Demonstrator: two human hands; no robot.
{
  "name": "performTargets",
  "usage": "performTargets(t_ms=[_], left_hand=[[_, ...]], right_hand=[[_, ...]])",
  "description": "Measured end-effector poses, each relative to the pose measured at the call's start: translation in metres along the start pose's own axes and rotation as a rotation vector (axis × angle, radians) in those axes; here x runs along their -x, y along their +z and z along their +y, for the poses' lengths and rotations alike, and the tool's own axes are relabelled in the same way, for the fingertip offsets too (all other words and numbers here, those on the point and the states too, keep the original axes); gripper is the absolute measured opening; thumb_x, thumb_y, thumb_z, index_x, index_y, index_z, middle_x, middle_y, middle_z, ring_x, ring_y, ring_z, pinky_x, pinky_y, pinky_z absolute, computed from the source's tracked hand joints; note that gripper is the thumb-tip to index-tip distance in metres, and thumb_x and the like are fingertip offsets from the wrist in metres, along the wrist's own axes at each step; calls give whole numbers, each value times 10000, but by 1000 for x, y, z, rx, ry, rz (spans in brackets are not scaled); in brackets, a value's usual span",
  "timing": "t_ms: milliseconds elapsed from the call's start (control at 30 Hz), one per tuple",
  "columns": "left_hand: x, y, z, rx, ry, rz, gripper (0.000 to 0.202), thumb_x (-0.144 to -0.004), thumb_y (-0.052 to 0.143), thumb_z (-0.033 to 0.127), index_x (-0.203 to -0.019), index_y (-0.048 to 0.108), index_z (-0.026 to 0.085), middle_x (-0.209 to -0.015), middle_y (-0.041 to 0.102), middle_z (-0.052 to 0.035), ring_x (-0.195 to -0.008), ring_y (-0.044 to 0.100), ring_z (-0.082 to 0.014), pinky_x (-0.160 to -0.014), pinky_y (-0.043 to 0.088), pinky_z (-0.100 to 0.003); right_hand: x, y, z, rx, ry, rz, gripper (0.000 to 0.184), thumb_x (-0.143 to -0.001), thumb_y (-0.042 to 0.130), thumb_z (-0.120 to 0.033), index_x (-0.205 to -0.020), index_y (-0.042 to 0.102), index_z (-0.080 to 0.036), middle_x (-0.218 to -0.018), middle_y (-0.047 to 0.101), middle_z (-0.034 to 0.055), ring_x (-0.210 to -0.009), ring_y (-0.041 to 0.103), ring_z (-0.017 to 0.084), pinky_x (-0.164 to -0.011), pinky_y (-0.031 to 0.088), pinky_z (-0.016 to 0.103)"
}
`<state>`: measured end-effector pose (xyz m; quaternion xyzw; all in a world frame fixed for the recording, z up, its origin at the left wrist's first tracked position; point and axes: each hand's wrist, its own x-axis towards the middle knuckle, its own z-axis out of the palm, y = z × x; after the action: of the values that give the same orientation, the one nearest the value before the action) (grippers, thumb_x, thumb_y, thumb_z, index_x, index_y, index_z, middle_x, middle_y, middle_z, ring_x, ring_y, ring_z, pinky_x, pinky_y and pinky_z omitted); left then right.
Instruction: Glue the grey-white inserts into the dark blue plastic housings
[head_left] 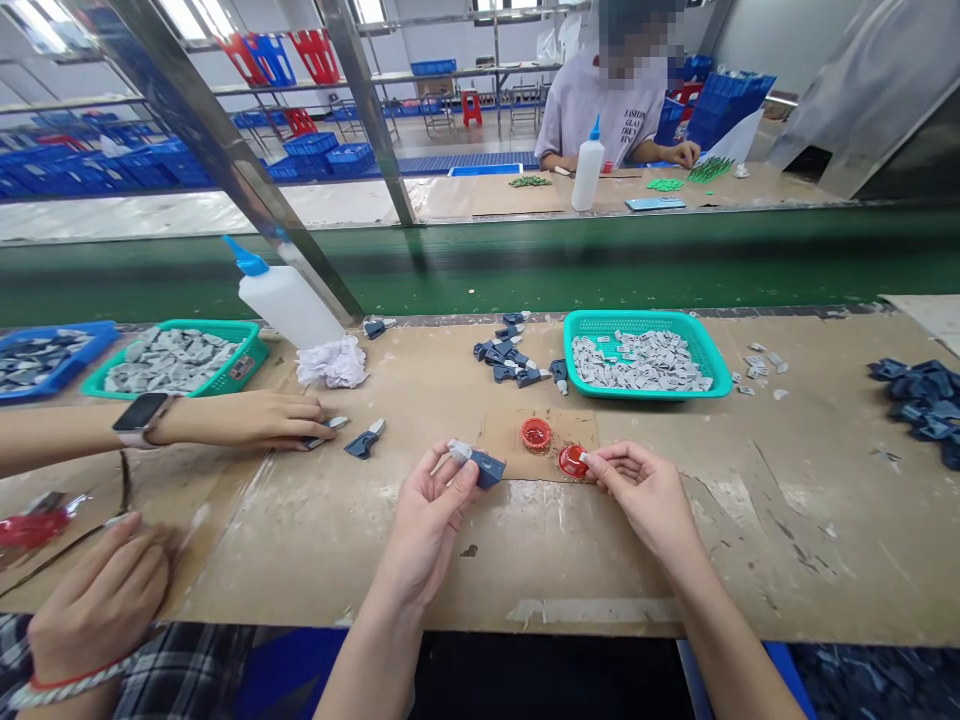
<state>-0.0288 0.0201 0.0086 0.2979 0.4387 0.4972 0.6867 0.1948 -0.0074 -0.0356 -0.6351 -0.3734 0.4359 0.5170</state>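
Note:
My left hand pinches a dark blue-grey plastic part with a light grey tip, held just above the table. Between the thumb and fingertips of my right hand is a small light grey plastic piece, at the edge of a red cap with wet-looking contents. Another red cap sits just beyond it, both on a stained cardboard square. Behind them stands a green basket of small grey pieces, with a pile of dark blue-grey parts to its left.
At left, a co-worker's hand touches a similar part near another assembled part. A white bottle, crumpled paper and a green basket stand behind. Dark parts lie far right. Another person sits across the green conveyor.

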Motion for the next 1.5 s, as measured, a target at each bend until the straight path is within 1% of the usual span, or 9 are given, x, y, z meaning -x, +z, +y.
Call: performTargets(t_ms=[200, 400, 633, 933, 1133, 1233, 1367, 1433, 1500], left_hand=[[3, 8, -9, 17, -26, -28, 328, -725, 770, 224, -983, 569, 199, -952, 697, -42, -988, 673, -211, -866, 519, -291], [-1, 20, -29, -76, 68, -28, 265, -746, 748, 217, -961, 596, 197, -976, 720, -63, -1023, 659, -213, -899, 493, -298], [3, 41, -34, -90, 110, -123, 220, -734, 750, 172, -910, 622, 208, -965, 735, -55, -997, 676, -230, -892, 513, -337], [7, 46, -35, -100, 132, -163, 207, -712, 770, 154, -883, 662, 201, -951, 751, -60, -937, 697, -217, -845, 547, -328], [12, 46, -42, -103, 144, -158, 146, -686, 787, 141, -801, 705, 175, -914, 768, -69, -948, 707, -246, -864, 563, -364], [14, 49, -39, -116, 143, -215, 212, -715, 763, 129, -915, 742, 197, -969, 764, -72, -995, 694, -257, -883, 564, -371], [12, 53, -28, -113, 84, -331, 438, -740, 744, 126, -1158, 673, 237, -1135, 717, -83, -1074, 660, -257, -936, 540, -370], [8, 53, -23, -127, 89, -330, 433, -777, 715, 153, -1200, 646, 217, -1180, 695, -97, -1128, 629, -252, -996, 496, -368], [4, 48, -22, -145, 100, -295, 431, -817, 680, 196, -1242, 611, 199, -1212, 674, -109, -1178, 593, -248, -1046, 447, -371]], right_hand=[[2, -2, -6, -17, 4, -4, 329, -675, 768, -494, -734, 676, -184, -685, 716, 65, -658, 677, 211, -607, 532, 311], [18, -4, -29, -37, -33, 9, 285, -703, 750, -473, -743, 676, -201, -703, 716, 66, -662, 674, 215, -566, 522, 298], [36, 5, -52, -69, -53, -118, 173, -758, 721, -389, -736, 667, -226, -669, 689, 26, -629, 648, 178, -582, 525, 273], [36, 8, -42, -82, 16, -246, 244, -775, 705, -427, -757, 620, -199, -699, 665, 31, -674, 638, 178, -623, 501, 274], [38, 4, -43, -49, 111, -387, 308, -836, 626, -492, -908, 470, -235, -724, 628, -7, -653, 593, 153, -492, 386, 217], [38, 2, -47, -77, 99, -442, 301, -862, 604, -476, -963, 444, -242, -856, 651, 12, -661, 568, 130, -523, 399, 221], [35, 5, -56, -154, 47, -454, 309, -850, 638, -441, -897, 403, -245, -850, 627, -5, -725, 579, 136, -665, 464, 264], [26, 4, -63, -110, 30, -463, 289, -858, 613, -460, -875, 433, -234, -857, 631, 8, -717, 584, 139, -662, 472, 273], [6, -4, -70, 6, -15, -430, 281, -879, 553, -494, -866, 494, -220, -836, 644, 27, -682, 592, 147, -615, 470, 273]])
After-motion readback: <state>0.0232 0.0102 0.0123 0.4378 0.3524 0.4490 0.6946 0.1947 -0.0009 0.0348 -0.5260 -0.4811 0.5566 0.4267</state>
